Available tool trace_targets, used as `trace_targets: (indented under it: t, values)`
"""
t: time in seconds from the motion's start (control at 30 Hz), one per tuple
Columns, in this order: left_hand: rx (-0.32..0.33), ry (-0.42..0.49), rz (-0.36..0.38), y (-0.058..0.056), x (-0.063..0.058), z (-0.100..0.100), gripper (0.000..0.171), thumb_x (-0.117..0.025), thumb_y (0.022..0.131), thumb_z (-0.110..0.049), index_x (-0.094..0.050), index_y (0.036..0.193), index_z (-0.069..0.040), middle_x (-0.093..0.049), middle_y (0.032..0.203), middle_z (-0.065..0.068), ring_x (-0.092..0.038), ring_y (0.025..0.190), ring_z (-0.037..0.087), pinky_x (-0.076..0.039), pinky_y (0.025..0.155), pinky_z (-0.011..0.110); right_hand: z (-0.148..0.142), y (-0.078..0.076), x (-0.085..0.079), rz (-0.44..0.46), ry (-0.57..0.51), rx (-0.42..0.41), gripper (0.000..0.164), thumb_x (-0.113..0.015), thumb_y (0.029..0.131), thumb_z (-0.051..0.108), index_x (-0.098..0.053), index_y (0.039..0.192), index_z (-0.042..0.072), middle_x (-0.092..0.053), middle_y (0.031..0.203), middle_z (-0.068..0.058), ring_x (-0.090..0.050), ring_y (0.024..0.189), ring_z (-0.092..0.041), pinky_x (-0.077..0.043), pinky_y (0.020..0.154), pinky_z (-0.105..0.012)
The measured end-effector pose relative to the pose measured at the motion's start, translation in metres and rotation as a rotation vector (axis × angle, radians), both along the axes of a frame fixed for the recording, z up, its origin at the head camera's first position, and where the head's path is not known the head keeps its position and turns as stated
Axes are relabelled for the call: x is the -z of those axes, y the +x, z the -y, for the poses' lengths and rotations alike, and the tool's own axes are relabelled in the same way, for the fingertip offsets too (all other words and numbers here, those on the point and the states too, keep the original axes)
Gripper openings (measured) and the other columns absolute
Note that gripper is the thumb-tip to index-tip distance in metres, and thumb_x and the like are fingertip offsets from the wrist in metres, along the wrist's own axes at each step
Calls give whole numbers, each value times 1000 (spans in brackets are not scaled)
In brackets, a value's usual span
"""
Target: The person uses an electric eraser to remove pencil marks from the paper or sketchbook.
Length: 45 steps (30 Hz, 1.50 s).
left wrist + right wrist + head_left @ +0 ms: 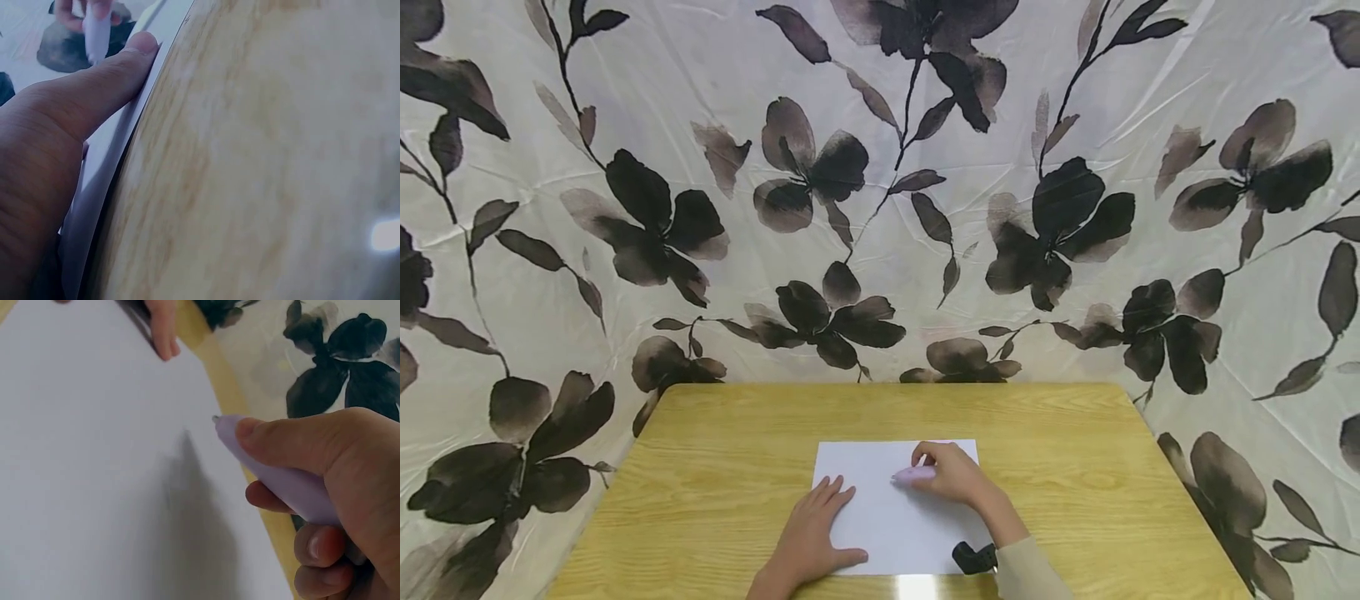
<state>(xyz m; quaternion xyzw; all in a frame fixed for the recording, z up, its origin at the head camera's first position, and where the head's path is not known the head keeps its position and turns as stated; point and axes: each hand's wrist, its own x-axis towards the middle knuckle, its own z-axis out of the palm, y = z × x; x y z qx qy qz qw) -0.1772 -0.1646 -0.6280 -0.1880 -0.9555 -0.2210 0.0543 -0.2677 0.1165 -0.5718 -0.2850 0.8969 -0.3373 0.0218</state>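
Observation:
A plain white sheet of paper [895,529] lies on the wooden table in front of me. My left hand [808,533] rests with spread fingers on the sheet's left side, its thumb along the near edge. Over the right half of the paper, my right hand [957,475] grips a thick lavender pen-shaped tool [287,484]. The tool's small metal tip points left, and its shadow falls on the sheet apart from the tip in the right wrist view. Thumb and curled fingers wrap the body, hiding its rear end.
The yellow wood-grain table [737,417] extends around the paper on all sides. Behind and beside it hangs a white cloth [955,200] with dark flower prints. A black strap piece [973,558] sits at my right wrist, over the sheet's near right corner.

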Motion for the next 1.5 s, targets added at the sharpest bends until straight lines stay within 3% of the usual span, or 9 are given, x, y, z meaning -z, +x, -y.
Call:
trace_targets:
  t: [0.13, 0.37, 0.57, 0.8, 1.0, 1.17, 1.3, 1.5]
  values:
    - [-8, -5, -5, 1, 1, 2, 99, -62, 68, -80, -53, 140, -14, -43, 148, 11, -32, 138, 36, -29, 107, 59, -23, 11, 5, -8, -39, 2, 20, -82, 79, 25, -66, 90, 25, -63, 80, 13, -55, 70, -6, -47, 65, -27]
    - [-10, 1, 17, 2, 3, 2, 99, -60, 69, -81, -52, 141, -15, -42, 149, 11, -31, 139, 36, -28, 107, 60, -60, 33, 16, 52, -90, 73, 13, -76, 85, 35, -74, 91, 24, -67, 86, 15, -59, 77, -4, -51, 70, -26]
    - [-11, 16, -2, 0, 3, -1, 97, -61, 69, -80, -53, 140, -14, -44, 147, 12, -32, 138, 37, -28, 106, 60, -76, 46, 23, 25, -149, 135, 17, -80, 80, 23, -76, 96, 21, -71, 94, 10, -61, 84, -6, -52, 73, -26]
    - [-24, 6, 6, 0, 4, -2, 98, -61, 68, -81, -53, 140, -15, -43, 148, 11, -32, 138, 36, -28, 107, 60, -68, 51, 31, 131, -253, 161, 22, -83, 77, 20, -78, 97, 16, -72, 98, -4, -63, 76, -11, -55, 60, -26]
    - [-28, -4, 4, 0, 5, -1, 98, -60, 68, -82, -52, 141, -17, -42, 149, 9, -31, 140, 34, -27, 108, 59, -55, 54, 30, 70, -225, 240, 21, -82, 78, 29, -78, 96, 18, -73, 94, 6, -63, 85, -8, -52, 72, -25]
    - [-25, 0, -2, 0, 3, 0, 97, -60, 69, -81, -52, 141, -17, -42, 149, 9, -30, 140, 34, -26, 109, 57, -52, 62, 26, 114, -259, 257, 35, -84, 76, 30, -76, 104, 12, -70, 86, 2, -61, 73, -8, -52, 60, -24]
    - [-29, -8, 2, 0, 4, 1, 98, -60, 68, -82, -52, 141, -16, -42, 149, 8, -31, 139, 33, -27, 108, 57, -52, 71, 27, 159, -272, 293, 41, -88, 67, 21, -75, 106, 15, -66, 85, 5, -58, 77, -9, -49, 66, -23]
    - [-30, 10, 8, -2, 5, 1, 99, -61, 68, -81, -51, 142, -17, -41, 150, 8, -30, 140, 32, -26, 109, 56, -54, 78, 29, 162, -280, 285, 30, -86, 73, 21, -76, 101, 21, -69, 89, 5, -59, 78, -10, -49, 69, -25]
